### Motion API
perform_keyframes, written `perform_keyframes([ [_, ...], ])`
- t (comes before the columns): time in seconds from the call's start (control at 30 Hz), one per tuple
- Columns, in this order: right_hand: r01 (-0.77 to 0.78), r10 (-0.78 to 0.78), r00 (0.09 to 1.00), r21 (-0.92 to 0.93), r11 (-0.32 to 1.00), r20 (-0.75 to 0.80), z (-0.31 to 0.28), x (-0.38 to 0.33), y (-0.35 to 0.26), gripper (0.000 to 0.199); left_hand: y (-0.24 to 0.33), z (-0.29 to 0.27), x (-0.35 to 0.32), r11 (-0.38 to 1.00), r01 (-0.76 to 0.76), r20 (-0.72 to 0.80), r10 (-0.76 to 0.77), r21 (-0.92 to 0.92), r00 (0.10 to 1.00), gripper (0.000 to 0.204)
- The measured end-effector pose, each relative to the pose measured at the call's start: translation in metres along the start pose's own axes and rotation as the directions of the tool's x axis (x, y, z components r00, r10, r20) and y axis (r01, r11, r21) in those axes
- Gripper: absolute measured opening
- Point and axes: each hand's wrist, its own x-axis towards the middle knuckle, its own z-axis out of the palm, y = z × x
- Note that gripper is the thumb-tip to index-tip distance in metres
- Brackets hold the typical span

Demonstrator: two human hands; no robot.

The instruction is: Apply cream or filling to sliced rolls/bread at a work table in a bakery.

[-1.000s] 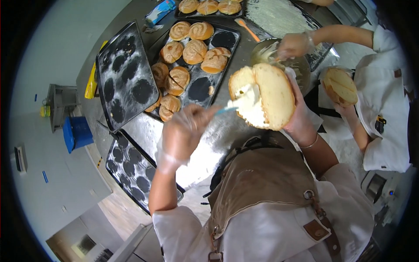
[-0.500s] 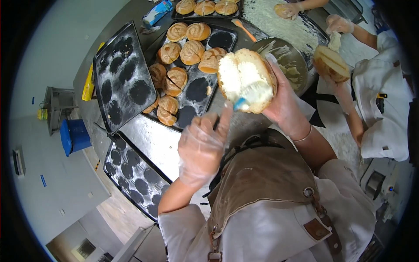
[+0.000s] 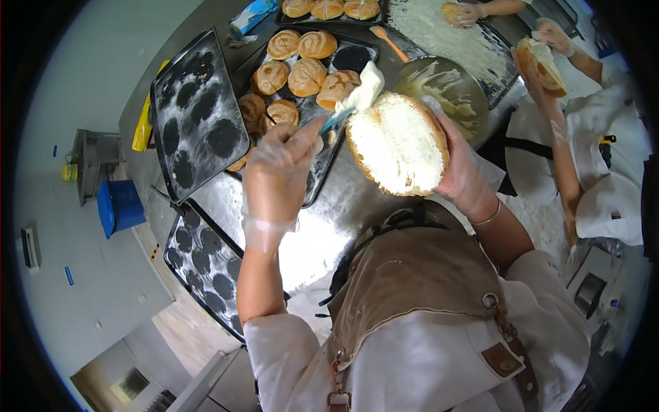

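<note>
A round bun (image 3: 399, 147), split open and thickly coated with white cream, lies opened flat in my right hand (image 3: 468, 170). My gloved right fingers grip it by its right edge. My left hand (image 3: 278, 168), gloved too, is closed round the blue handle of a spatula (image 3: 338, 118). A large dollop of white cream covers the spatula's head, which is raised at the bun's upper left edge. Behind my left hand, several swirl-topped buns (image 3: 307, 77) sit on a black baking tray (image 3: 328, 147); some show cuts. My hand hides part of that tray.
A metal bowl (image 3: 473, 103) smeared with cream stands beyond the bun, an orange-handled brush (image 3: 390, 44) near it. Used black trays (image 3: 200, 110) lean at left. At right a co-worker holds a cream-filled bun (image 3: 541, 67); another hand (image 3: 472, 14) works by a floury tray (image 3: 432, 41).
My left hand has moved left and up, lifting the spatula off the cream to the bun's upper left edge. The bun has shifted slightly right and down.
</note>
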Motion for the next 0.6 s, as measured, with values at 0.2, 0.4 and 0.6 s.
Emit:
perform_keyframes([
  [0.2, 0.031, -0.025, 0.999, 0.115, 0.993, -0.049, -0.005, 0.005, -0.020, 0.048, 0.018, -0.001, -0.023, 0.998, -0.036, 0.244, 0.047, -0.048, 0.969, 0.042],
  [0.4, 0.018, 0.001, 0.996, 0.200, 0.980, -0.094, -0.009, -0.005, -0.017, 0.059, 0.001, 0.003, 0.020, 0.985, 0.076, 0.204, -0.043, -0.157, 0.978, 0.040],
  [0.6, 0.165, -0.253, 0.966, -0.632, 0.757, -0.051, -0.023, -0.010, -0.028, 0.052, 0.011, 0.011, 0.030, 0.985, 0.029, 0.229, 0.011, -0.171, 0.973, 0.043],
])
